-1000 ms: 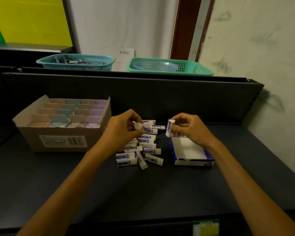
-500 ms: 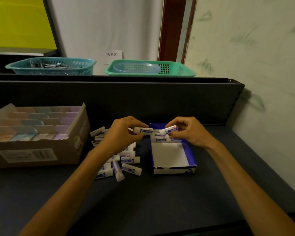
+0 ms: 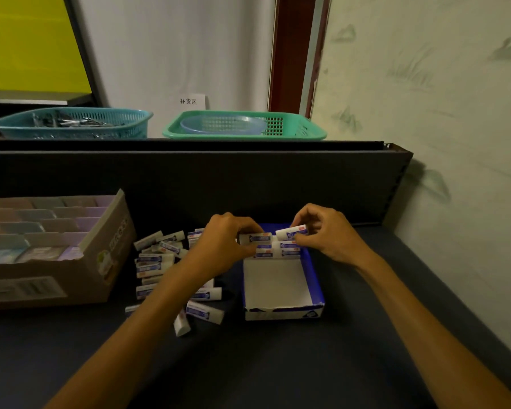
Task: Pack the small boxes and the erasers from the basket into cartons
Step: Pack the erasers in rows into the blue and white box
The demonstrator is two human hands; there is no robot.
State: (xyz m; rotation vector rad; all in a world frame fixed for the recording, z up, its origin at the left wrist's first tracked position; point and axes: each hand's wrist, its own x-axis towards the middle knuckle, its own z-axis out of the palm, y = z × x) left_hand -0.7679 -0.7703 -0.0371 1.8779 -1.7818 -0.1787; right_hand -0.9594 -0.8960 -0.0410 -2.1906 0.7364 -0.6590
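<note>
We are holding one eraser in each hand over the far end of the blue carton point(image 3: 314, 278), right of centre in the frame: our left hand point(image 3: 223, 246) is pinching an eraser point(image 3: 255, 238) at its left end, and our right hand point(image 3: 326, 234) is pinching a tilted eraser point(image 3: 292, 232) between thumb and fingers. Both are hovering just above the short row of packed erasers point(image 3: 278, 251) lying against the carton's far wall, while most of the white carton floor is lying bare. The loose erasers point(image 3: 160, 261) are lying in a heap at centre left, beside the brown carton point(image 3: 112, 261) of small boxes in the left of the frame. We are judging that the tilted eraser could be landing askew across the row, or slipping from so light a pinch, and that lowering both at once could be nudging the packed ones out of line. Compared with half a second ago, our hands are sitting closer together and lower over the row, and the left eraser is now touching it
</note>
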